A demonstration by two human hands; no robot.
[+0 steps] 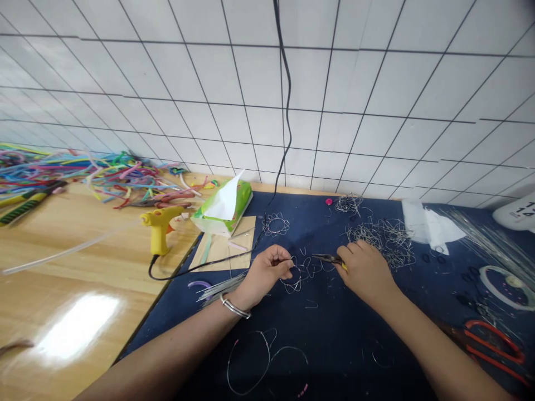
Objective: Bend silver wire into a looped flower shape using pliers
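Between the thumb and fingers of my left hand [270, 273] is pinched a thin wire flower shape [293, 285], made of looped wire. My right hand [364, 272] is wrapped round a pair of needle-nose pliers [328, 258], whose dark jaws point left toward the wire loops. The jaws stand apart from my left fingers. Behind my left hand lies another wire flower ring [276, 224] on the dark blue mat [334, 345]. Past my right hand rests a tangled heap of wire pieces [390, 236]. A large wire loop [248, 362] lies nearer to me.
A yellow glue gun [161, 228] stands left, its black cord running across the mat edge. Behind it are a green tissue pack [225, 209] and colourful pipe cleaners [125, 178]. Red-handled scissors [493, 342], a white tape roll [507, 287] and straight wires [480, 228] lie right. A tiled wall rises behind.
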